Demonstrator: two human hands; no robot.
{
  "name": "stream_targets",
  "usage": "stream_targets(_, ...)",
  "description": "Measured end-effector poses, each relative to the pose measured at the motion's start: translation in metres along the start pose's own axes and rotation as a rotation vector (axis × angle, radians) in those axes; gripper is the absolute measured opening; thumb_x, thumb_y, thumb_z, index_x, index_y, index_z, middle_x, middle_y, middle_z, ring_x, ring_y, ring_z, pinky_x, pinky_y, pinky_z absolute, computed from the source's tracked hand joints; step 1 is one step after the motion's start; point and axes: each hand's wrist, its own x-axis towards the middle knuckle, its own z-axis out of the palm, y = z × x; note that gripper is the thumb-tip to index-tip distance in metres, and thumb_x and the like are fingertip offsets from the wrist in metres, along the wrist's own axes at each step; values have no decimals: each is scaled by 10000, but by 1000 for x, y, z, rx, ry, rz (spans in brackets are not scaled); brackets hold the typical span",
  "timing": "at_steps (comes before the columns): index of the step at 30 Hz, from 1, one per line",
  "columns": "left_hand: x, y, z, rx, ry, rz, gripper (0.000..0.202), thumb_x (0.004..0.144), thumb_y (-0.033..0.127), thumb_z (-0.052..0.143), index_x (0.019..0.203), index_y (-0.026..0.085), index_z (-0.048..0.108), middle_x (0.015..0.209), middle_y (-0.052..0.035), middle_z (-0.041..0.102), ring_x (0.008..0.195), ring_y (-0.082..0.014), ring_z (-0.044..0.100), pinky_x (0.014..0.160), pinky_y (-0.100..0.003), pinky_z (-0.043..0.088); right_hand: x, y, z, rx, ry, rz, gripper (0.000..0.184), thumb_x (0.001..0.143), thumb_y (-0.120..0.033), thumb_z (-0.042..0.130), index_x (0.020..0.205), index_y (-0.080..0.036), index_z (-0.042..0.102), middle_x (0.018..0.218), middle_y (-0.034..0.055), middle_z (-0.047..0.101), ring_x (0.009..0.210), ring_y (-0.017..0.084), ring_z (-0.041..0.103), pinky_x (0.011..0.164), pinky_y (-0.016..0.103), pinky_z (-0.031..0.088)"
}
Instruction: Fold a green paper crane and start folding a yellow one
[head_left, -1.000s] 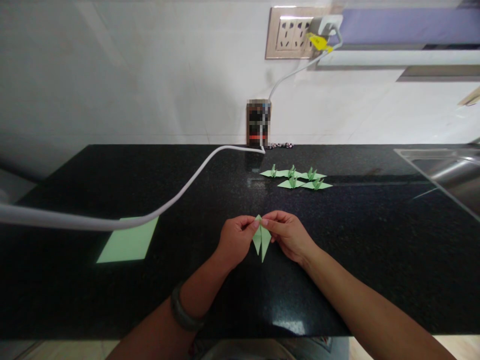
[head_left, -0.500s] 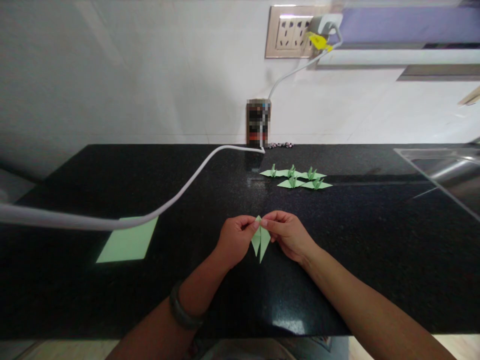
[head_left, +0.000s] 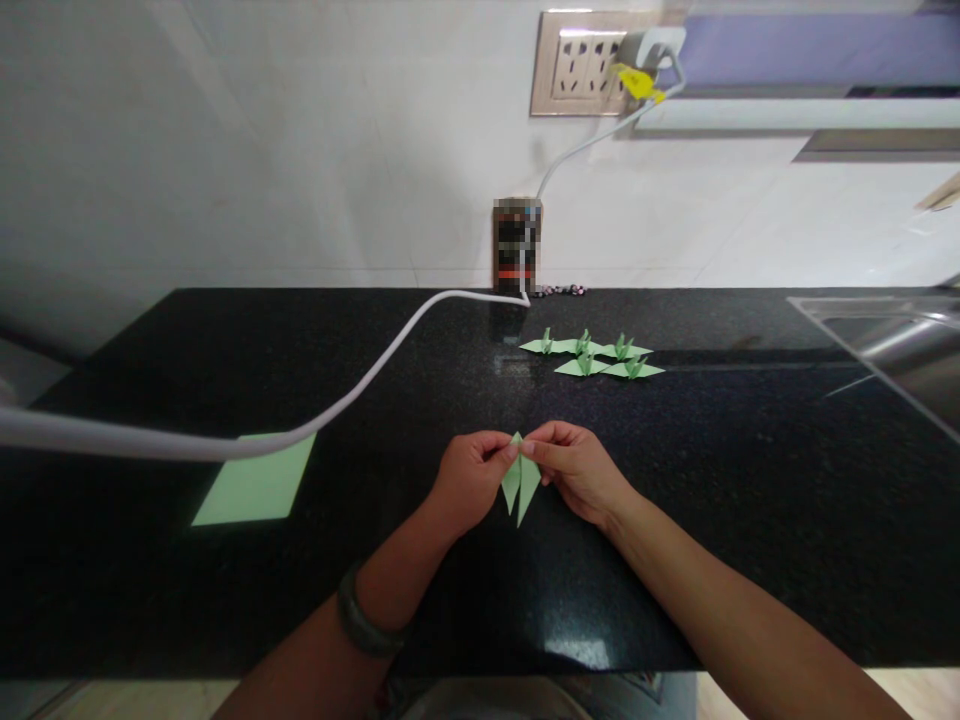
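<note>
Between my hands is a piece of folded green origami paper (head_left: 526,482), diamond-shaped, with two pointed flaps hanging toward me and a slit between them. My left hand (head_left: 472,480) pinches its upper left edge between thumb and fingers. On the upper right edge, my right hand (head_left: 576,465) grips it the same way, thumb on top. The paper's top tip shows between the two thumbs. Beyond my hands, several finished green paper cranes (head_left: 586,366) stand in two close rows. Off to the left lies a stack or sheet of flat green square paper (head_left: 259,485).
A white cable (head_left: 375,370) runs across the black countertop (head_left: 420,400) and over the green square. Against the wall leans a pixelated upright object (head_left: 516,245), with a beaded strand (head_left: 562,291) beside it. A metal sink (head_left: 900,345) is at right; a wall socket (head_left: 581,65) is above.
The lower points of the folded paper have shifted very slightly to the left. Both hands keep their pinch in the same place.
</note>
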Motion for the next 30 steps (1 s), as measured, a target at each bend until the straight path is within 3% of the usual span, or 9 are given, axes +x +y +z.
stream_targets(16,0,-2,-3,-21,-122,23,225,710,282,543,842,126,639,712,-37,641,626,-138,563,568,-232,427,0,0,0,38,-5,9,170,586,-210,713,620,-130,566,516,-26,569,415,44,466,380,160,327)
stream_targets(30,-1,-3,1,-51,-67,-21,164,675,267,575,740,124,622,657,-20,611,582,-117,526,529,-214,404,-1,-2,2,32,-12,19,163,577,-187,710,595,-132,559,505,-30,566,400,36,450,382,160,321)
